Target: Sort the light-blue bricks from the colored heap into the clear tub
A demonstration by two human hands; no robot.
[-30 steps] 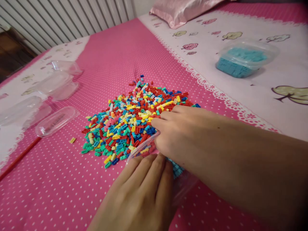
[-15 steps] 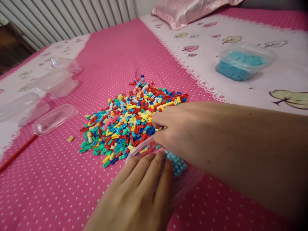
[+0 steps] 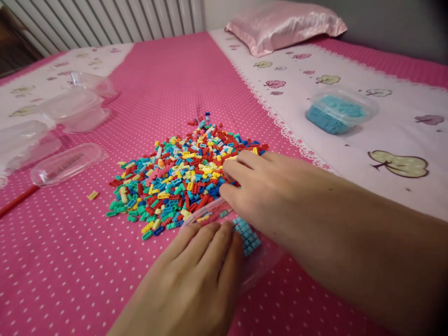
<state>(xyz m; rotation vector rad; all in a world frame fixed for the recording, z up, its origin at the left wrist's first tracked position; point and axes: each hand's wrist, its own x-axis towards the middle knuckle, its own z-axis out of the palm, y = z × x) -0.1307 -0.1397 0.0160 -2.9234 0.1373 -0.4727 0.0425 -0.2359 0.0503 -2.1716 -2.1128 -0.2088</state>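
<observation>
A heap of small multicoloured toy building bricks (image 3: 175,179) lies on the pink polka-dot bedspread. My right hand (image 3: 255,179) reaches over its right side, thumb and fingers bent down at the bricks. Whatever is between those fingertips is hidden. In front of the heap is a clear plastic container (image 3: 261,268), with light-blue bricks (image 3: 248,237) in neat rows inside and a few other bricks near its far rim. My left hand (image 3: 199,270) is closed over the container's left side, fingers together and tips bent inside. Its thumb is out of sight.
Clear plastic containers (image 3: 72,105) and a clear oval lid (image 3: 70,163) lie at left, near a red stick (image 3: 17,201). One yellow brick (image 3: 93,195) sits apart. At right is a tub of blue crumbly material (image 3: 334,112). A pink pillow (image 3: 283,28) lies behind.
The view has shifted, showing more of the pillow. My right hand stays at the heap, with its fingers showing more and its forearm lower. My left hand remains on the container.
</observation>
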